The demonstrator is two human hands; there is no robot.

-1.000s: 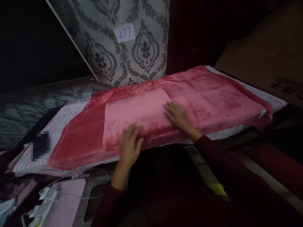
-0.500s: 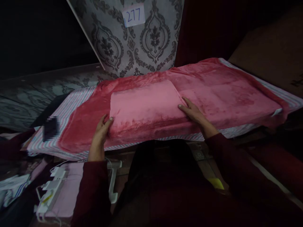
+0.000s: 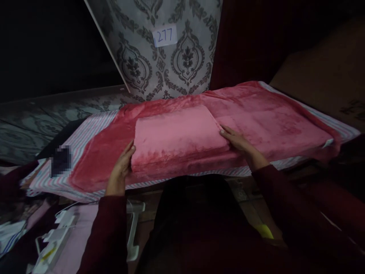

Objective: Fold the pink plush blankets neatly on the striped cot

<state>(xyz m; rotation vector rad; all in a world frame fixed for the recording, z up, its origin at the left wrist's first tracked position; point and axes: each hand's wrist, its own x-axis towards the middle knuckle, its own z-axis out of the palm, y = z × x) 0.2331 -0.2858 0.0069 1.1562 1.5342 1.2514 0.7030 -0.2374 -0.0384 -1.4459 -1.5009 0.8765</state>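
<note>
Left hand: the left hand (image 3: 121, 169) stands open, with fingers slightly curled, and presses its fingertips against the left edge of the folded section. No grip is evident.

Right hand: the right hand (image 3: 242, 144) lies open and palm-down, fingers extended, on the near right corner of the folded section. It does not grasp the fabric.

Work item: a pink fleece blanket (image 3: 273, 129) lies lengthwise on a striped cloth (image 3: 94, 131). Its folded section (image 3: 176, 137) forms a thick, rectangular layer on top, near the middle and between the hands. The unfolded blanket extends to the right and left of that section.

Sleeves: maroon sleeves (image 3: 108, 236) cover both forearms.

Background: a grey damask-patterned panel (image 3: 148, 64) stands tilted behind the blanket and carries a paper label (image 3: 164, 35) reading "277". A dark red curtain (image 3: 242, 42) hangs to its right, beside a brown cardboard sheet (image 3: 322, 72).

Lower left: white power adapters (image 3: 58, 228) and thin cables lie on a pink surface (image 3: 76, 239). A white plastic bracket (image 3: 132, 232) stands just to their right.

Obscured area: a pixelated dark patch (image 3: 61, 160) lies on the striped cloth; its content cannot be identified.
</note>
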